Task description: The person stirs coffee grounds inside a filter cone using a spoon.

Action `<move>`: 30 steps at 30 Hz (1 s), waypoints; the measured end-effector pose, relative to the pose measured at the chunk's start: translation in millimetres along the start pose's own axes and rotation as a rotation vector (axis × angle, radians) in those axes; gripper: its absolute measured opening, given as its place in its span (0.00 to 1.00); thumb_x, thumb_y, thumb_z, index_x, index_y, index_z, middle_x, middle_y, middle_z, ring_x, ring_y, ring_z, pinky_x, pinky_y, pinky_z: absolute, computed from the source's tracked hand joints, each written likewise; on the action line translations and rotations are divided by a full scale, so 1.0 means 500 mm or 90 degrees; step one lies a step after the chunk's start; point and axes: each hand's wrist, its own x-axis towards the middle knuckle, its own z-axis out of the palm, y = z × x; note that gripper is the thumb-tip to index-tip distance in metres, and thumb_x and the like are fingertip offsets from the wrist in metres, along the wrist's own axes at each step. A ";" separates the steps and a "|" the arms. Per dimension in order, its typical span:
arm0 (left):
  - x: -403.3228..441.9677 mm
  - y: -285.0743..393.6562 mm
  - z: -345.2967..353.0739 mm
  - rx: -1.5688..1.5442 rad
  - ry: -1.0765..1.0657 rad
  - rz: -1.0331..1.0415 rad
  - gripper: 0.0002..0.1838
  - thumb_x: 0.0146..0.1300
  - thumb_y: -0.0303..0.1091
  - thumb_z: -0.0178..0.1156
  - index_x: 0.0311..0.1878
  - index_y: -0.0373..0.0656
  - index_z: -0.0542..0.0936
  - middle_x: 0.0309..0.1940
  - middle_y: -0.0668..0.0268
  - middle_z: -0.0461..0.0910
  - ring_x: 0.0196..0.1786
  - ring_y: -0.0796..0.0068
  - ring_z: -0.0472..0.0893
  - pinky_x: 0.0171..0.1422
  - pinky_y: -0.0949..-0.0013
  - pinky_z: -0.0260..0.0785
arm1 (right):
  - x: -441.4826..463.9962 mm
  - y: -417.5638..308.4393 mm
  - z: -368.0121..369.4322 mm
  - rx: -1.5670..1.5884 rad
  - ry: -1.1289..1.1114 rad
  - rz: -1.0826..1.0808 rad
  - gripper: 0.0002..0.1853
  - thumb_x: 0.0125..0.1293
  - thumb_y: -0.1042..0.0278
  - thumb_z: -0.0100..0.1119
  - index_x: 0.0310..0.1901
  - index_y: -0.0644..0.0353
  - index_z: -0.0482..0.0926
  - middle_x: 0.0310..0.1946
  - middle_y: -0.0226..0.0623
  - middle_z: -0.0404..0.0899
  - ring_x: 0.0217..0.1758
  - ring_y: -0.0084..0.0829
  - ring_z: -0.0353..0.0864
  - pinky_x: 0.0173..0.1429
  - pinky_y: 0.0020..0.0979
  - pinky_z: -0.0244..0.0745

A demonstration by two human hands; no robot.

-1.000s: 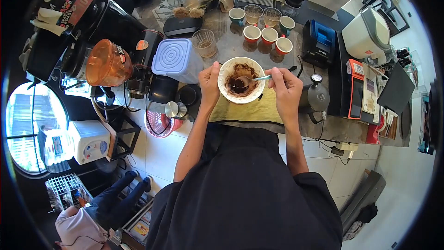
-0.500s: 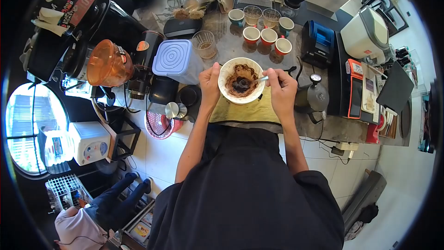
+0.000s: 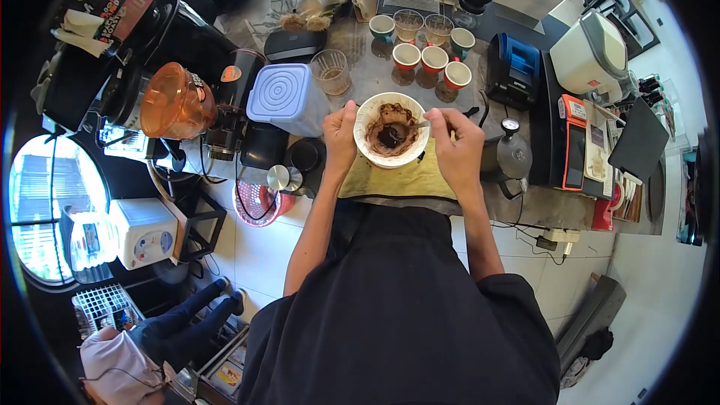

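Note:
A white coffee dripper (image 3: 372,155), lined with a paper filter, is in front of me above a yellow cloth (image 3: 397,184). Dark wet coffee grounds (image 3: 391,135) cling to its sides and pool at the bottom. At the left edge of the dripper, my left hand (image 3: 341,137) is closed on it, thumb up by the rim. My right hand (image 3: 459,148) pinches a spoon (image 3: 422,124) whose end reaches over the right rim into the filter. The spoon's bowl cannot be made out among the grounds.
Several red cups (image 3: 433,60), teal cups and glasses stand beyond the dripper. To the left are a blue-lidded container (image 3: 280,94), a glass (image 3: 331,72) and a grinder (image 3: 177,101). A kettle (image 3: 507,156) and printer (image 3: 513,71) are right. A person (image 3: 124,360) is at lower left.
My right hand has shifted slightly with the spoon, whose tip no longer shows clearly in the grounds. The dripper and left hand stay nearly in place. The person at lower left has moved slightly.

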 end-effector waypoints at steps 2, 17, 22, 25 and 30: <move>-0.001 0.003 0.000 -0.002 0.001 -0.002 0.26 0.77 0.40 0.49 0.18 0.43 0.67 0.16 0.80 0.65 0.21 0.91 0.59 0.24 0.75 0.49 | -0.004 -0.003 0.005 -0.009 -0.011 0.001 0.11 0.69 0.68 0.59 0.36 0.68 0.83 0.20 0.27 0.74 0.23 0.14 0.67 0.28 0.24 0.60; -0.002 0.002 -0.005 0.000 -0.011 0.007 0.26 0.77 0.39 0.49 0.19 0.41 0.68 0.16 0.80 0.66 0.22 0.91 0.60 0.25 0.75 0.50 | -0.008 0.003 -0.009 0.044 -0.058 0.053 0.11 0.70 0.67 0.58 0.38 0.67 0.85 0.19 0.25 0.74 0.24 0.14 0.68 0.29 0.22 0.62; -0.005 0.010 -0.004 -0.007 -0.012 0.002 0.26 0.77 0.40 0.49 0.19 0.41 0.70 0.16 0.79 0.67 0.21 0.91 0.61 0.25 0.75 0.51 | -0.018 -0.025 -0.011 0.115 0.016 0.086 0.11 0.70 0.67 0.58 0.39 0.67 0.85 0.21 0.27 0.76 0.25 0.15 0.69 0.30 0.23 0.63; -0.004 0.006 -0.004 -0.005 -0.011 0.004 0.26 0.77 0.40 0.49 0.18 0.40 0.71 0.16 0.79 0.68 0.21 0.91 0.61 0.25 0.75 0.51 | -0.019 -0.006 -0.015 0.067 -0.061 0.077 0.12 0.71 0.67 0.58 0.39 0.67 0.85 0.22 0.26 0.76 0.26 0.15 0.70 0.31 0.22 0.63; -0.009 0.021 0.002 -0.001 -0.005 0.005 0.27 0.77 0.41 0.49 0.19 0.39 0.73 0.16 0.78 0.69 0.21 0.91 0.63 0.24 0.75 0.52 | -0.029 -0.011 -0.005 0.100 0.002 0.100 0.12 0.71 0.67 0.58 0.39 0.67 0.85 0.22 0.28 0.77 0.26 0.16 0.71 0.31 0.22 0.64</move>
